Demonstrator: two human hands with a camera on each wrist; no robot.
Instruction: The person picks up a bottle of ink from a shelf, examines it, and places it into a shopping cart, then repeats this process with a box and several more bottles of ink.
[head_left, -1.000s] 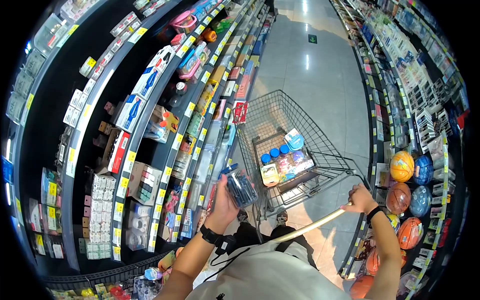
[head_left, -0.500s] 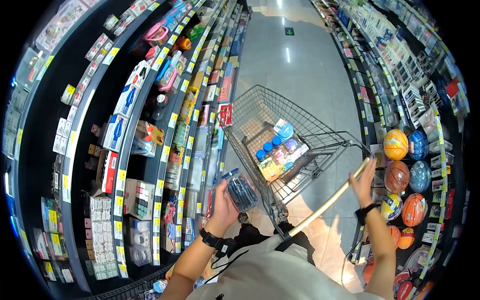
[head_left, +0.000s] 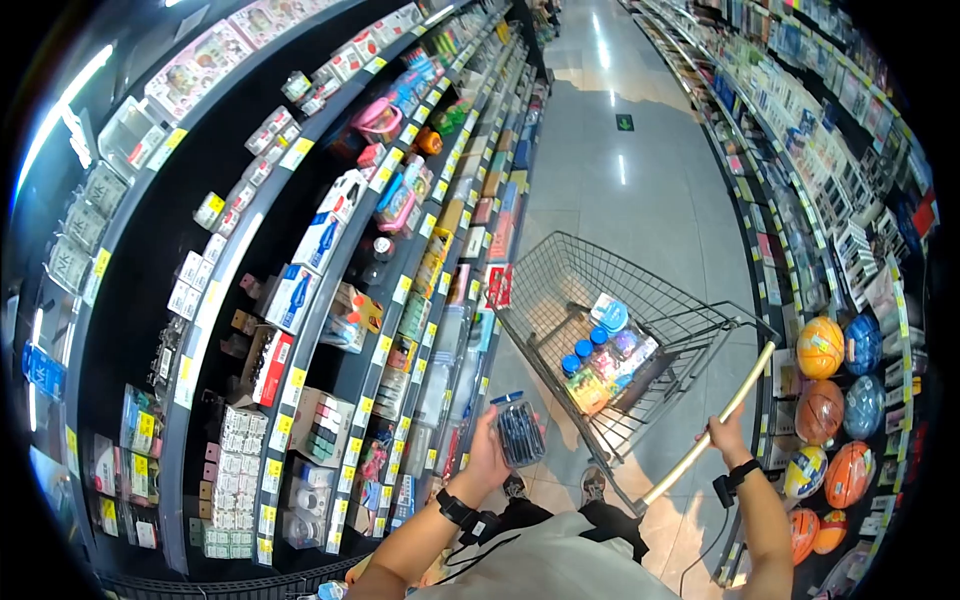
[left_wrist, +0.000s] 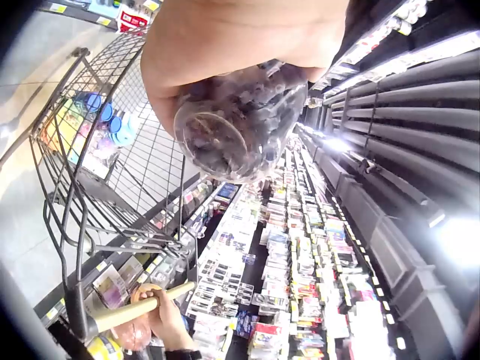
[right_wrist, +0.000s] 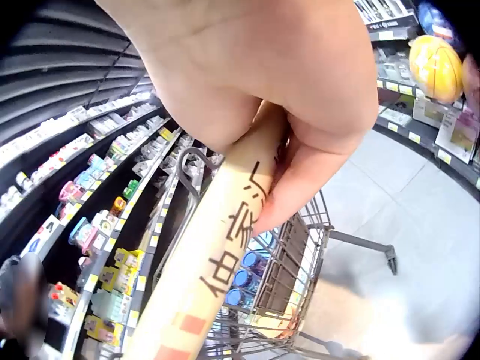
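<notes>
My left hand point(head_left: 486, 456) holds a clear plastic jar point(head_left: 522, 436) with a blue lid, packed with dark pieces whose kind is hard to make out. In the left wrist view the jar's round base point(left_wrist: 214, 146) faces the camera under the fingers. My right hand point(head_left: 729, 438) grips the pale handle point(head_left: 672, 478) of a wire shopping cart point(head_left: 640, 275). Dark characters on the handle point(right_wrist: 225, 225) show in the right wrist view, with fingers and thumb wrapped round it. Inside the cart lie blue-capped containers point(head_left: 585, 349) and colourful packs point(head_left: 588, 391).
Tall shelves of boxed goods point(head_left: 290, 297) line the left side, close to my left arm. On the right, wrapped balls point(head_left: 820, 411) are stacked on the shelf by my right arm. The grey tiled aisle point(head_left: 585, 185) runs ahead, a green arrow marker point(head_left: 625, 123) on its floor.
The cart has turned, its handle now standing steeper and further right. My right hand, looser on the handle half a second ago, now grips it. My left hand keeps the jar.
</notes>
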